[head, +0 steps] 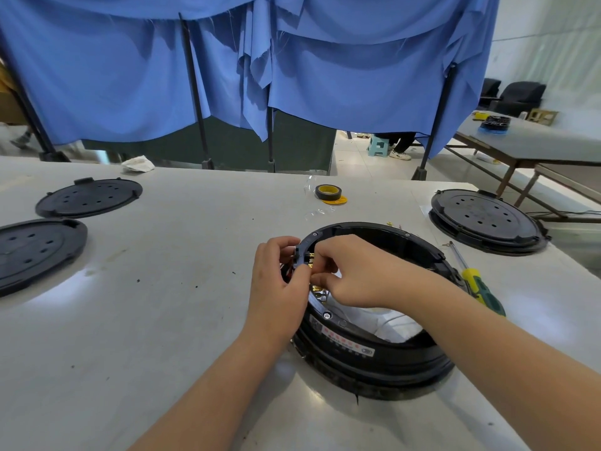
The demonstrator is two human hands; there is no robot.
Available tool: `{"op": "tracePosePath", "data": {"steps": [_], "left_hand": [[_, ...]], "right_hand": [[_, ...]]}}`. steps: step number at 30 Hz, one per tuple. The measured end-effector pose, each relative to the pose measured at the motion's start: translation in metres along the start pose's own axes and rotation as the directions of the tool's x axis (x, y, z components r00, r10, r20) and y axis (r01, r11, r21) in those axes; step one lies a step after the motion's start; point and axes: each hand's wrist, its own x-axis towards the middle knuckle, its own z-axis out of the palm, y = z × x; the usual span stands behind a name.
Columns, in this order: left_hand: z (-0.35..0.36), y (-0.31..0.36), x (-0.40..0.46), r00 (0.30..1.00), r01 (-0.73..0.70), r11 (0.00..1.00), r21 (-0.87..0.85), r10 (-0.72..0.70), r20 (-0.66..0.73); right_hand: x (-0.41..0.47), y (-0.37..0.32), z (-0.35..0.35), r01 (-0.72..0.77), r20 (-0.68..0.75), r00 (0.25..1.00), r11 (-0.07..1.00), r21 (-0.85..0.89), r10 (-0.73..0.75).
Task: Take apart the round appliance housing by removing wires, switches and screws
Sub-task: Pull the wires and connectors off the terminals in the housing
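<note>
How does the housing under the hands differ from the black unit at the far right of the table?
The housing is open on top, its hollow inside and brass terminals exposed; the far-right unit is closed by a flat, perforated cover. The left hand and right hand work at the housing's rim; the far-right unit sits untouched. Both are black, round and rest on the table.

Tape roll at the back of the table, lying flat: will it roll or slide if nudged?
The tape roll lies flat on its side, so it probably slides rather than rolls. It looks small and hollow, likely light. The table looks smooth, so a light push may send it skidding.
</note>
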Motion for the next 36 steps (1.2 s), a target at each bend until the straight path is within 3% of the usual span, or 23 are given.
{"op": "tracePosePath", "data": {"steps": [8, 14, 18, 22, 30, 36], "left_hand": [[-0.005, -0.008, 0.005, 0.998, 0.036, 0.999, 0.009, -0.035, -0.052], [0.0, -0.004, 0.003, 0.998, 0.051, 0.999, 0.002, -0.051, -0.032], [-0.002, -0.006, 0.004, 0.999, 0.045, 0.999, -0.007, -0.045, -0.025], [-0.003, -0.008, 0.006, 0.998, 0.056, 0.998, -0.012, -0.057, -0.009], [-0.011, -0.013, 0.01, 0.999, 0.048, 0.999, -0.005, -0.048, -0.012], [-0.01, -0.013, 0.011, 0.998, 0.061, 0.998, -0.035, -0.062, -0.015]], "right_hand": [[-0.009, 0.018, -0.01, -0.118, -0.027, 0.993, 0.993, -0.009, 0.117], [0.002, 0.016, -0.008, -0.049, -0.058, 0.997, 0.997, 0.055, 0.052], [0.005, 0.023, -0.004, -0.061, -0.054, 0.996, 0.99, 0.13, 0.068], [-0.001, 0.036, -0.018, -0.081, -0.14, 0.984, 0.97, 0.228, 0.115], [-0.008, 0.106, -0.058, -0.24, -0.356, 0.871, 0.926, 0.291, 0.338], [-0.007, 0.166, -0.059, -0.464, -0.328, 0.799, 0.864, 0.195, 0.504]]}}
